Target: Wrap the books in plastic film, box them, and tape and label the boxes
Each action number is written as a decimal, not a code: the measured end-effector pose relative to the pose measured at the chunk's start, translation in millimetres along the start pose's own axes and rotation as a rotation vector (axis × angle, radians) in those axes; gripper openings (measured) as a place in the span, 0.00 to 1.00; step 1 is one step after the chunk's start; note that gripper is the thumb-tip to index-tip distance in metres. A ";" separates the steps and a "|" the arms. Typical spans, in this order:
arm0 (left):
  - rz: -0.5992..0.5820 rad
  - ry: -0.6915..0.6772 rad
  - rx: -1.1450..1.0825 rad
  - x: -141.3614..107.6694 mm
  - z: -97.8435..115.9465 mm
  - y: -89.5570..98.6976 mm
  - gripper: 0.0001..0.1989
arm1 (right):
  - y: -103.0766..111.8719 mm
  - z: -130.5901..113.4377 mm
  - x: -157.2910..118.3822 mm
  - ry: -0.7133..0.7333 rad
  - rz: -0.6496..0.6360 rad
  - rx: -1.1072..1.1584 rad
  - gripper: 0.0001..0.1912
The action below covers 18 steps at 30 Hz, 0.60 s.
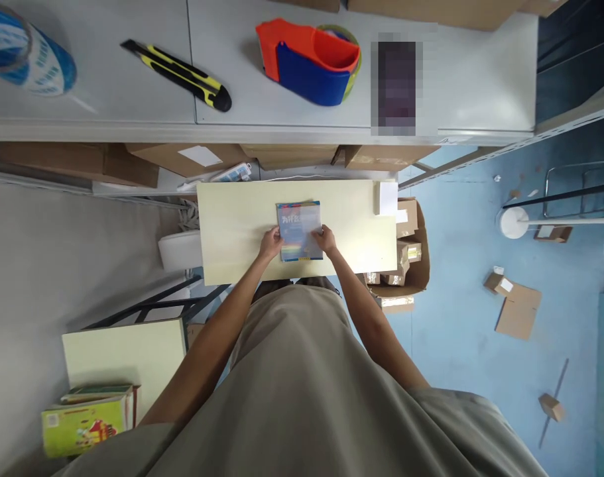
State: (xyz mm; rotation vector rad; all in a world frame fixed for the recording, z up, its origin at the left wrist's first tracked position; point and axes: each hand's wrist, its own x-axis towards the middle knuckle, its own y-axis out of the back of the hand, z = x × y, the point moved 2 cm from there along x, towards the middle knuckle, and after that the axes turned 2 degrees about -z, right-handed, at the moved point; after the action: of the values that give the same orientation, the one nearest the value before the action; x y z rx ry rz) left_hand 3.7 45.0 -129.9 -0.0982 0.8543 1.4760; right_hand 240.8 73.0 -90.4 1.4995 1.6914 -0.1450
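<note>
A blue book (300, 232) with a red strip along its top lies before me on the pale yellow table (232, 232). My left hand (271, 243) grips the book's left edge, its thumb and fingers closed there. On the opposite edge, my right hand (325, 240) pinches the book in the same way. Parts of the fingers are hidden under the book, so I cannot tell whether it rests on the tabletop or is slightly raised. Toward the table's far right corner sits a white box or stack of paper (386, 198).
Above the table, a grey shelf (292, 122) holds a utility knife (177, 74), a red and blue tape dispenser (309, 63) and a blue tape roll (28, 53). A large carton (421, 265) with small boxes stands right. Lower left, books (85, 424) lie on another table (127, 351).
</note>
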 end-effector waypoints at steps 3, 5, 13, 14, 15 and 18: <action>0.001 0.004 -0.002 -12.4 11.4 4.5 0.23 | 17.0 -6.9 -8.7 0.030 0.022 -0.020 0.08; 0.011 -0.017 -0.028 -22.3 24.1 7.9 0.19 | 31.3 -16.0 -17.9 0.087 0.040 -0.024 0.08; 0.171 -0.301 -0.251 -51.4 112.5 79.6 0.10 | 52.7 -117.9 -55.6 0.536 0.032 0.056 0.15; 0.193 -0.355 -0.293 -55.3 127.8 95.6 0.10 | 50.7 -142.7 -63.3 0.616 0.030 0.061 0.17; 0.223 -0.407 -0.331 -59.4 143.3 112.0 0.09 | 48.8 -170.0 -72.1 0.718 0.036 0.053 0.20; 0.337 -0.523 -0.377 -71.1 186.8 157.5 0.06 | 42.8 -257.3 -97.2 1.005 0.093 -0.045 0.19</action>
State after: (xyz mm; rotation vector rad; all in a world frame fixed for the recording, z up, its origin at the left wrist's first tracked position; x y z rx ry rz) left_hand -44.8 112.1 110.7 0.1564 0.1659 1.8534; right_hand 140.2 161.8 153.5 1.7336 2.3310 0.8211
